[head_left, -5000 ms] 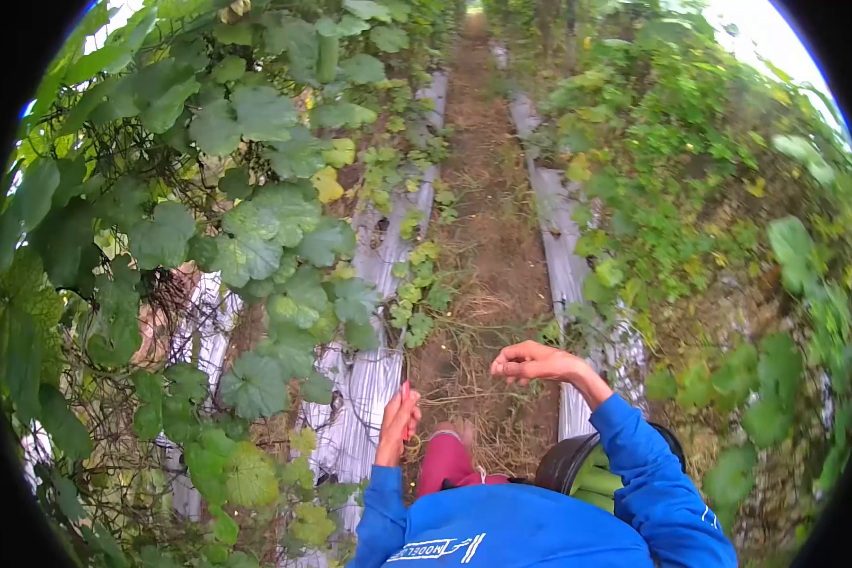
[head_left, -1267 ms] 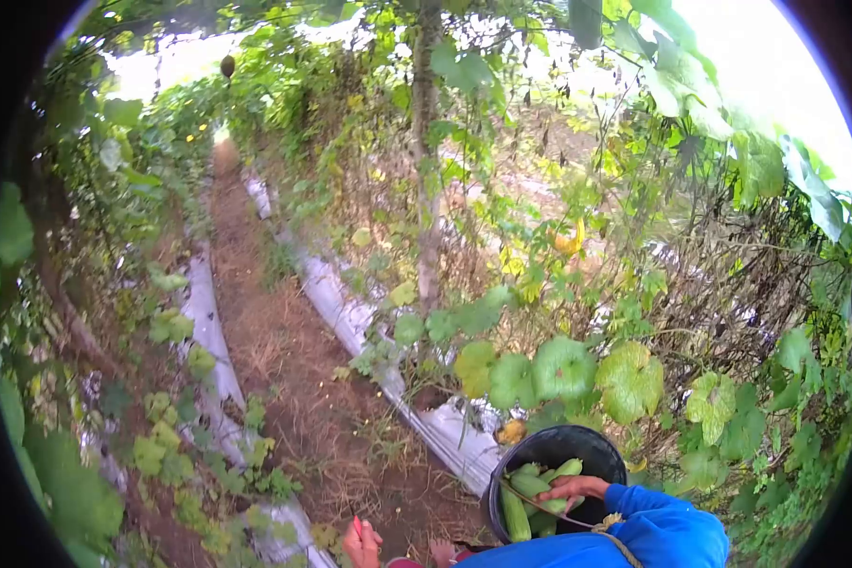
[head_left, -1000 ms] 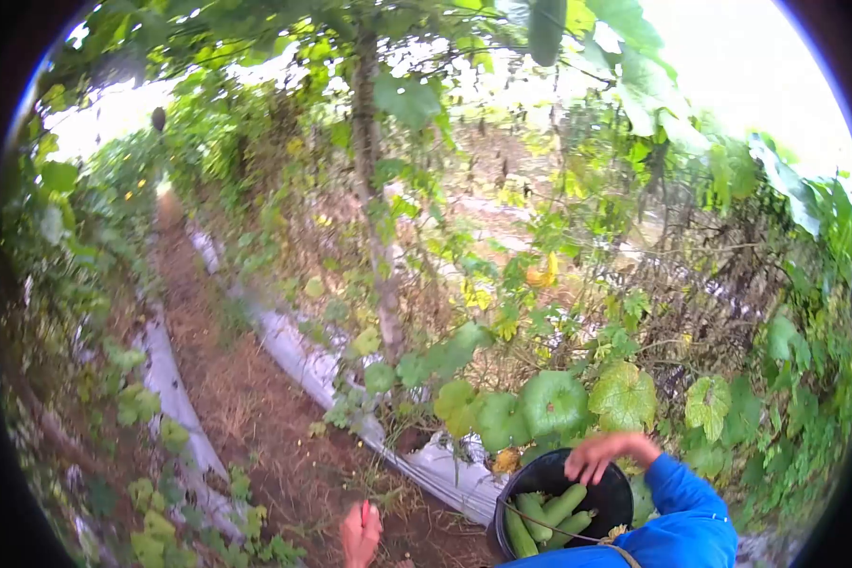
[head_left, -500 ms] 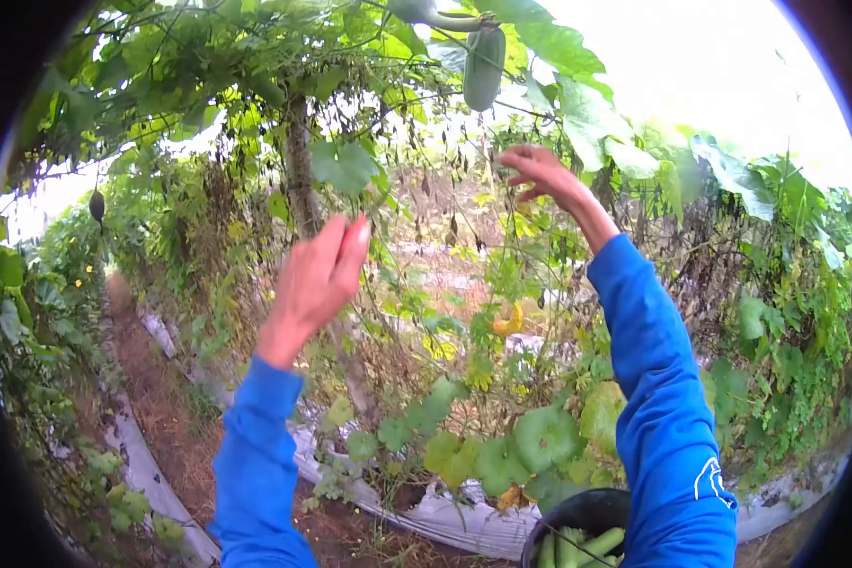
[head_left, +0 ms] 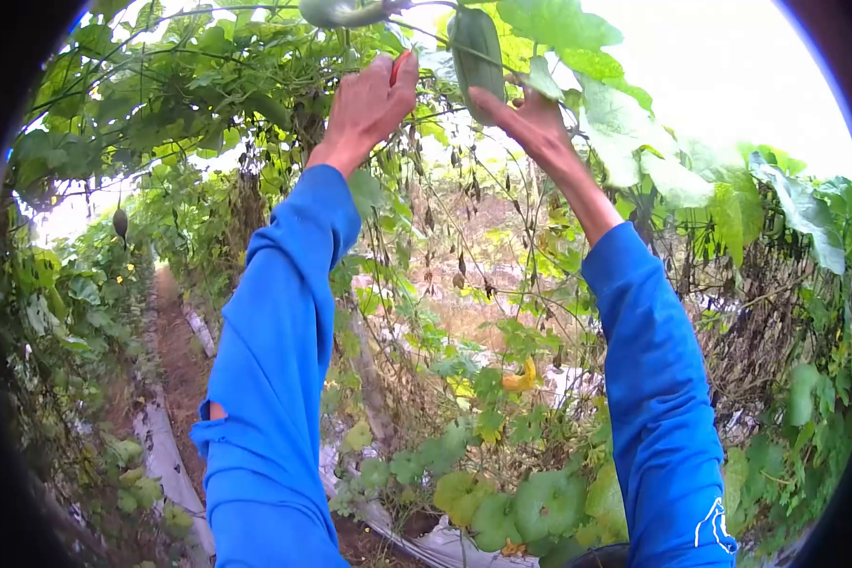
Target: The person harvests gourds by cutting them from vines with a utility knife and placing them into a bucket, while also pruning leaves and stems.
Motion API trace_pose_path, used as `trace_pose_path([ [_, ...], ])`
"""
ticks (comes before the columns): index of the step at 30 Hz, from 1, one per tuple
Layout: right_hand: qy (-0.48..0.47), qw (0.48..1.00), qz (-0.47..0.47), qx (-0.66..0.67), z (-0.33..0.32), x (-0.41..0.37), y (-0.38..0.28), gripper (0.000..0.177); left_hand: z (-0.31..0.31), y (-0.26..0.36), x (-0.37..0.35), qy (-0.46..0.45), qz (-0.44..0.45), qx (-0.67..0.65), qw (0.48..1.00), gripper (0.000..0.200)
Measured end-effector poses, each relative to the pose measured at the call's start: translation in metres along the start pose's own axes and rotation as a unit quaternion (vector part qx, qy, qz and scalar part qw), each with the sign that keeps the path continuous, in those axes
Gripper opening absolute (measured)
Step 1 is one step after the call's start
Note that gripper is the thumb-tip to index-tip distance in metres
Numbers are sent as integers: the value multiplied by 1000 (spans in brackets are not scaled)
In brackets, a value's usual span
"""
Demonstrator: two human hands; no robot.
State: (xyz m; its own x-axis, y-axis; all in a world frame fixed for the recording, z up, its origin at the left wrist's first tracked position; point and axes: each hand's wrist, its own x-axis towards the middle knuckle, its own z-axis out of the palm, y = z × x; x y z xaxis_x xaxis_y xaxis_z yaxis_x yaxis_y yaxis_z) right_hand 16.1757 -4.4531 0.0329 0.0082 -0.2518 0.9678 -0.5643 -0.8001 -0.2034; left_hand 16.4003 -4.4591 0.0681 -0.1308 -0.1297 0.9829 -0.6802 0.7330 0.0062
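Note:
A green gourd hangs from the vine at the top of the view. My right hand is at its lower end, thumb across the front and fingers curled around the side, partly hidden. To the left of the gourd, my left hand is raised and closed. A small red thing shows between its thumb and fingers; most of it is covered, so its kind cannot be made out. Another pale green gourd hangs above my left hand, cut off by the top edge.
Leafy vines cover the trellis overhead, with dried stems hanging below. A post stands behind my left arm. At the far left runs a dirt path edged by plastic sheeting. A dark bucket's rim shows at the bottom.
Both hands have risen towards the hanging gourd. My right hand has come to its lower end and closed around it. The view has tilted up, leaving the bucket mostly out of sight.

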Motion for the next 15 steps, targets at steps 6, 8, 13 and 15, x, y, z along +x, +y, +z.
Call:
trace_pose_path([
  [6, -34, 978, 75, -194, 5, 4, 2, 102, 7, 4, 6, 57, 89, 9, 994, 43],
  [8, -69, 996, 36, -52, 7, -16, -5, 89, 9, -3, 2, 58, 114, 9, 992, 41],
  [13, -14, 996, -68, -49, 31, 16, 19, 89, 12, -10, -2, 106, 171, 16, 979, 38],
  [15, -1, 994, -5, -110, 18, 13, -6, 89, 9, -4, 5, 118, 160, 11, 980, 39],
])
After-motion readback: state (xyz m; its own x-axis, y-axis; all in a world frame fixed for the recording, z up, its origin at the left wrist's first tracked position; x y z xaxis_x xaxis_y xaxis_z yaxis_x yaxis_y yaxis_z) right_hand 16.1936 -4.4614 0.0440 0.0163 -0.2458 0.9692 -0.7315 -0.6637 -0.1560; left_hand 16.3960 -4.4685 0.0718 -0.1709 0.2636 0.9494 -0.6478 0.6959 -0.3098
